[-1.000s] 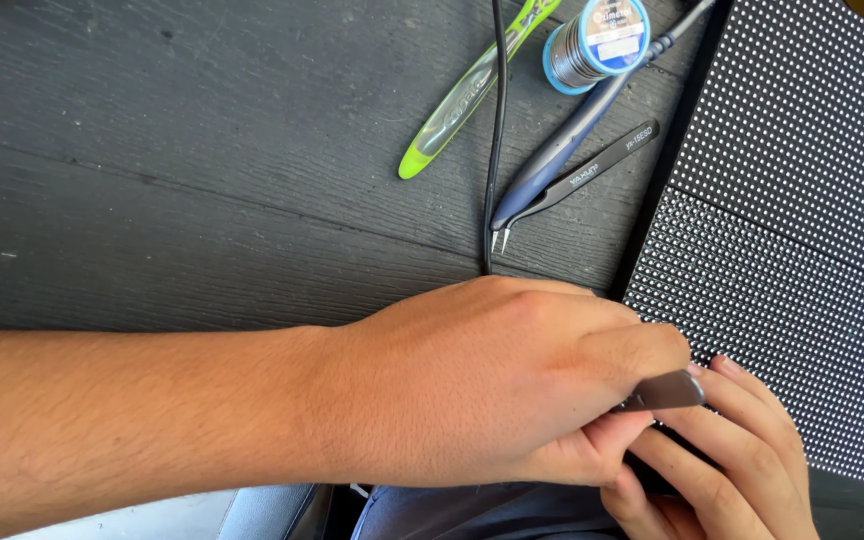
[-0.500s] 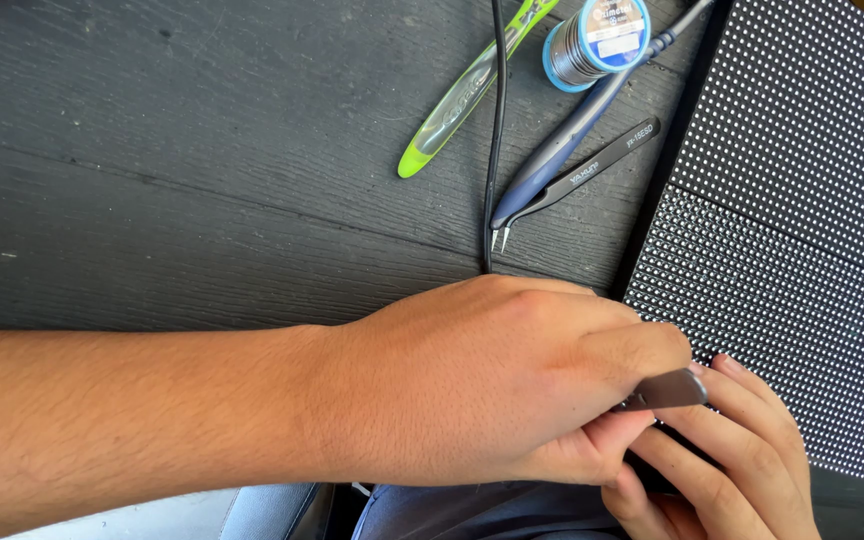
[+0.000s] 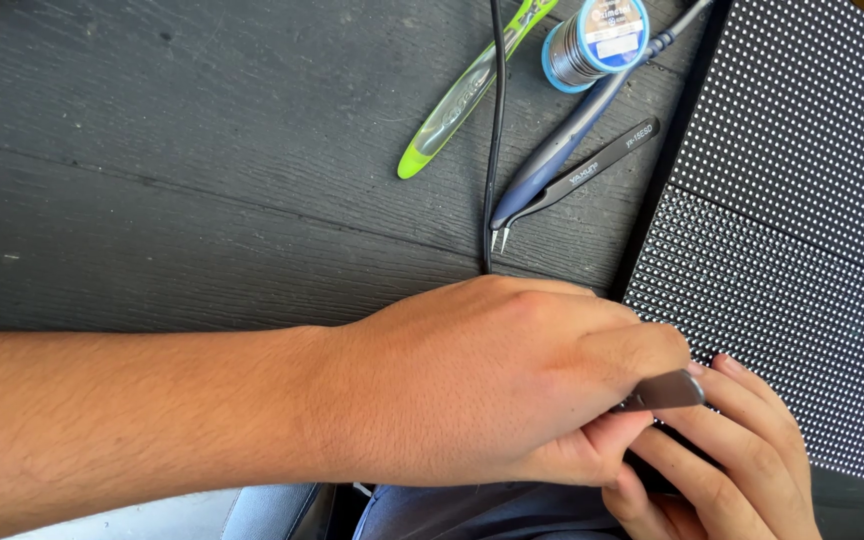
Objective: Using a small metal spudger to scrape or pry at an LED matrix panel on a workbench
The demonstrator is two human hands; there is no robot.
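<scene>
My left hand (image 3: pixel 492 385) reaches in from the left and lies closed near the table's front edge. It pinches a flat grey metal tool (image 3: pixel 664 390) whose end pokes out past the thumb. My right hand (image 3: pixel 727 465) sits at the bottom right, its fingers curled around the near-left corner of a black dotted LED panel (image 3: pixel 802 220), fingertips touching the grey tool. The tool's working tip is hidden under my left hand.
On the dark wooden table (image 3: pixel 172 170) lie a green-and-clear pen-shaped tool (image 3: pixel 467 95), a black cable (image 3: pixel 494 140), black tweezers (image 3: pixel 577 180), a dark blue-handled tool (image 3: pixel 592 110) and a spool of solder wire (image 3: pixel 594 42).
</scene>
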